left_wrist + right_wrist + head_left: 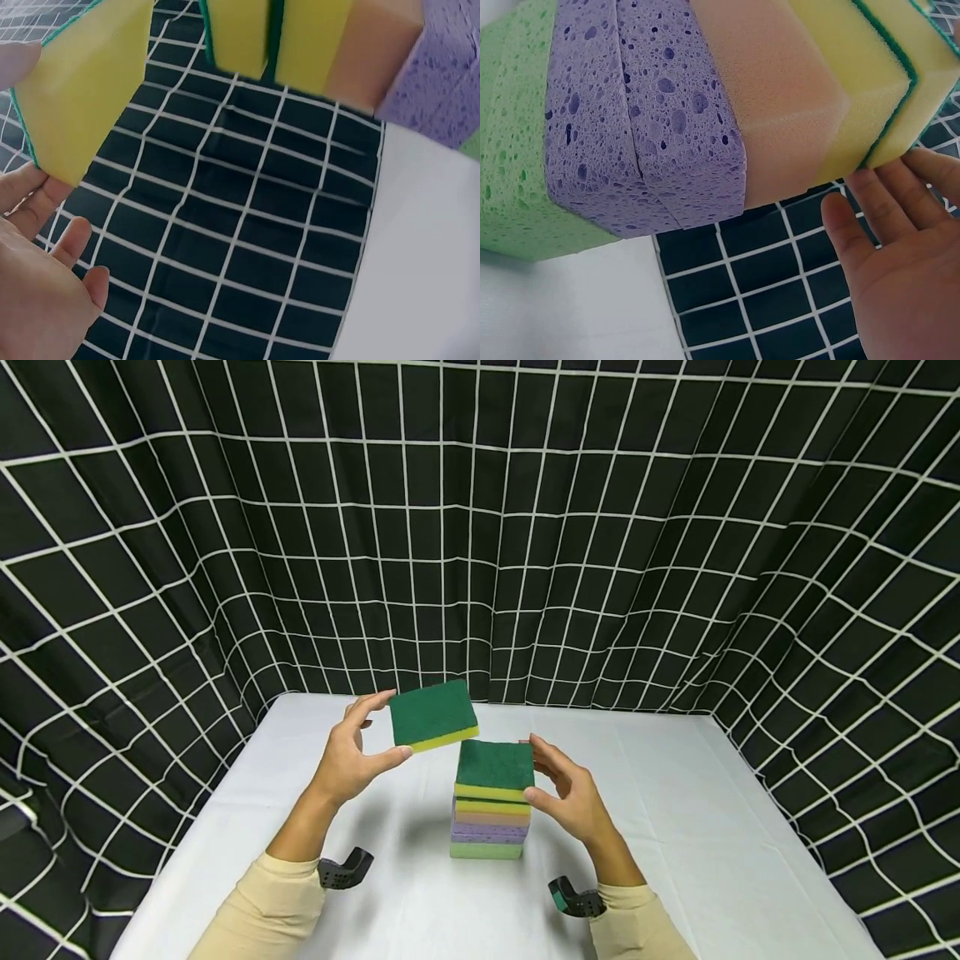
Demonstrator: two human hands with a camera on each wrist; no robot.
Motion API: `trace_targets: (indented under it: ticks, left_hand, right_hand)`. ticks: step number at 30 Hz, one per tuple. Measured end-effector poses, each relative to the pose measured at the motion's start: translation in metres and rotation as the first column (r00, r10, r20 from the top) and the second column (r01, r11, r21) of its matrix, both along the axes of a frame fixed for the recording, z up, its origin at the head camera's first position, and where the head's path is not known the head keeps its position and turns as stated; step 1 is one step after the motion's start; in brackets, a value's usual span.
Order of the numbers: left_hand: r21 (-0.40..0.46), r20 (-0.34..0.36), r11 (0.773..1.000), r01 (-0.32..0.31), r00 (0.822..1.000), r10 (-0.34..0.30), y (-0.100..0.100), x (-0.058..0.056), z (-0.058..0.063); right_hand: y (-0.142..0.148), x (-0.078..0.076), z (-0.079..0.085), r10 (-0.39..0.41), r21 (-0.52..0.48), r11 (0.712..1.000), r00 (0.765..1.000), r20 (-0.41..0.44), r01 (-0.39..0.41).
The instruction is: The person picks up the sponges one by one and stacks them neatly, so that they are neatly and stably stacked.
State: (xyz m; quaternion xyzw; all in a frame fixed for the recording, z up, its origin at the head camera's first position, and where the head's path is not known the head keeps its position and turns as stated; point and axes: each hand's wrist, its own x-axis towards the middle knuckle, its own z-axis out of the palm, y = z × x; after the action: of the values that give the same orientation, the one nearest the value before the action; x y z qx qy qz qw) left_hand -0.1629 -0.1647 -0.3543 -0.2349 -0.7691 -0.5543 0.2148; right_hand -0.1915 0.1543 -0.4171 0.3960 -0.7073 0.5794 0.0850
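My left hand (351, 760) holds a scouring sponge (431, 717) by its left end, thumb at the near edge and fingers at the far edge. Its green scrubbing side faces up; the left wrist view shows its yellow underside. That sponge is raised, slightly tilted, up and to the left of a sponge stack. On top of the stack lies a second green-and-yellow sponge (495, 766), pinched at its right end by my right hand (568, 795). Beneath it come another yellow sponge with a green layer, a peach sponge (772, 105), purple porous sponges (682, 112) and light green (517, 150) at the bottom.
The stack stands on a white-covered table (697, 843). Black curtains (465, 552) with a white grid surround the table at the back and both sides. Black wrist devices (347, 868) sit on both forearms, below beige sleeves.
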Motion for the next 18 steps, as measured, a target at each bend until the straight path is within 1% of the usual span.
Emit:
trace_targets:
  ticks: [2, 6, 9, 12, 18]
  left_hand:
    - [-0.013, -0.001, 1.0, 0.02, 1.0, -0.02, 0.003, -0.007, -0.006]
    - [-0.014, 0.015, 0.998, 0.065, 0.998, -0.064, 0.008, -0.023, -0.022]
    - [-0.013, 0.035, 0.995, 0.1, 0.994, -0.1, 0.014, -0.027, -0.026]
    - [-0.011, 0.043, 0.991, 0.134, 0.99, -0.134, 0.019, -0.029, -0.029]
    - [-0.014, 0.03, 0.983, 0.182, 0.983, -0.181, 0.03, -0.032, -0.034]
  right_hand:
    - [0.001, -0.001, -0.003, 0.001, 0.001, 1.0, 1.0, 0.004, -0.001]
    - [0.003, -0.009, -0.014, 0.002, 0.003, 1.0, 1.0, 0.005, -0.002]
    - [0.005, -0.012, -0.019, 0.011, -0.005, 1.0, 1.0, 0.001, -0.011]
    - [0.005, -0.013, -0.021, 0.02, -0.014, 1.0, 1.0, -0.005, -0.02]
    - [0.006, -0.014, -0.022, 0.001, 0.001, 1.0, 1.0, 0.003, -0.001]
